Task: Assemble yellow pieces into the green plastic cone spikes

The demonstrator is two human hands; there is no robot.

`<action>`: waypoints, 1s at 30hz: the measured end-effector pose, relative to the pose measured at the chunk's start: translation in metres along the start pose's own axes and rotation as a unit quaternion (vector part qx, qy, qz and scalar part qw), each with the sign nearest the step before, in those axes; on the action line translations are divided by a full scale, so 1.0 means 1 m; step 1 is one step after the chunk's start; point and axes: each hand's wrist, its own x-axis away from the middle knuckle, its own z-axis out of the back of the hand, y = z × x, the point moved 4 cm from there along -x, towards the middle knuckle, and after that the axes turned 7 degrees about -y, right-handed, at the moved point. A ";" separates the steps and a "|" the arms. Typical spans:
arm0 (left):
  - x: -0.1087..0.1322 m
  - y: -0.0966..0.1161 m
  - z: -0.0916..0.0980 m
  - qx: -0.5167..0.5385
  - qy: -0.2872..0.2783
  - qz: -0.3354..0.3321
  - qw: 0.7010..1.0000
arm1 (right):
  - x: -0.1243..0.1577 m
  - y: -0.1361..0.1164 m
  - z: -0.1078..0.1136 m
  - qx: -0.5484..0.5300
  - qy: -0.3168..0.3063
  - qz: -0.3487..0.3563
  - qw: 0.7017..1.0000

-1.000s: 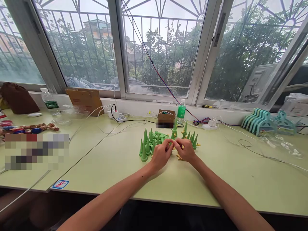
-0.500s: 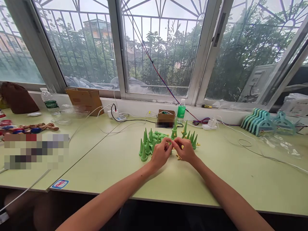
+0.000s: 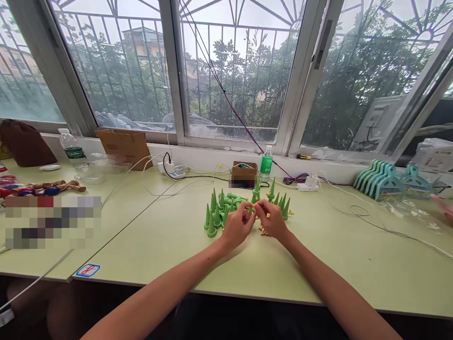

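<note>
Both of my hands meet above the middle of the table, fingertips nearly touching. My left hand point(image 3: 239, 223) is closed around a green plastic spike point(image 3: 250, 208), of which only a small part shows between the fingers. My right hand point(image 3: 272, 221) pinches at the near end of that piece; whatever lies in its fingertips is too small to make out. Left of the hands stand several green cone-shaped spikes point(image 3: 211, 225), with more green spikes point(image 3: 285, 210) to the right. Small yellow pieces point(image 3: 263, 231) lie beside and below my right hand.
Behind the spikes are a small brown box point(image 3: 244, 173) and a green-labelled bottle point(image 3: 266, 163). Light blue hangers point(image 3: 384, 182) and clear plastic wrap point(image 3: 414, 212) lie at right. Cables point(image 3: 368, 215) cross the table point(image 3: 159, 245). Wooden toys point(image 3: 53, 189) are at left.
My fingertips have shifted slightly, and a bit more green shows between them. A blurred pink shape has come in at the right edge.
</note>
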 end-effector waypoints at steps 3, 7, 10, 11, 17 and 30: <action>0.000 0.001 0.000 -0.003 0.000 0.002 1.000 | -0.001 0.001 0.001 0.011 0.018 -0.014 1.000; -0.001 0.002 0.004 -0.002 0.034 0.013 0.999 | -0.001 0.004 0.004 0.031 0.057 -0.027 0.998; -0.001 0.002 0.008 -0.017 0.061 0.021 0.998 | -0.002 0.010 0.006 0.035 0.080 -0.042 0.995; -0.001 0.001 0.008 -0.021 0.063 0.025 0.997 | -0.002 0.011 0.007 0.036 0.083 -0.048 0.995; -0.002 -0.004 0.001 -0.044 0.000 0.057 0.997 | -0.003 0.014 0.009 0.034 0.092 -0.067 0.993; 0.002 -0.022 -0.011 -0.085 -0.089 0.068 0.990 | -0.004 0.020 0.007 0.026 0.083 -0.068 0.994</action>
